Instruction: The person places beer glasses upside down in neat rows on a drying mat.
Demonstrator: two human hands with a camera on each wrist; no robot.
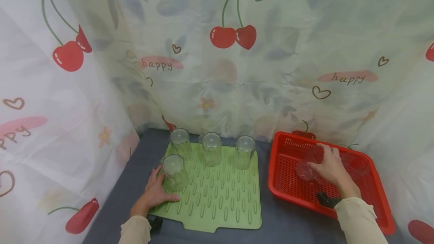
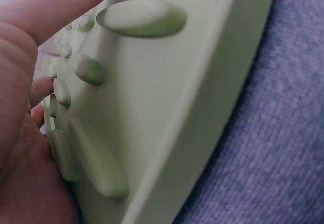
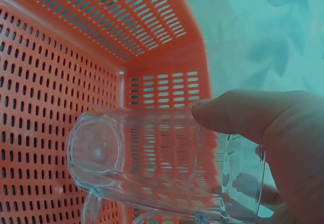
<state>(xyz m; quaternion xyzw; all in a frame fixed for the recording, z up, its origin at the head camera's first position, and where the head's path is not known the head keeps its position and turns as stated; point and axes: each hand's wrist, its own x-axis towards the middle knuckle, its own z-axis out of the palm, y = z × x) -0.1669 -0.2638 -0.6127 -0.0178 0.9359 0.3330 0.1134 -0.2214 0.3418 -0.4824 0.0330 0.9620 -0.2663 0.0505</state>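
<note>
My right hand (image 1: 331, 166) reaches into the red plastic basket (image 1: 274, 161) and grips a clear glass mug (image 3: 152, 155). In the right wrist view the thumb lies along the mug near its mouth; the base points away over the slotted floor. My left hand (image 1: 155, 191) rests at the left edge of the green drying mat (image 1: 217, 202), fingers spread and thumb laid out on the ridges. Right by its fingertips stands a glass mug (image 1: 174, 172), bottom up. The left wrist view shows the mat's ridges and raised rim close up.
Along the mat's back stand a left mug (image 1: 181, 144), a middle mug (image 1: 211, 149) and a right mug (image 1: 245, 151). More clear glassware (image 1: 356, 165) lies in the basket's right side. A dark cloth (image 1: 268, 214) covers the table; printed curtains (image 1: 237, 86) enclose it.
</note>
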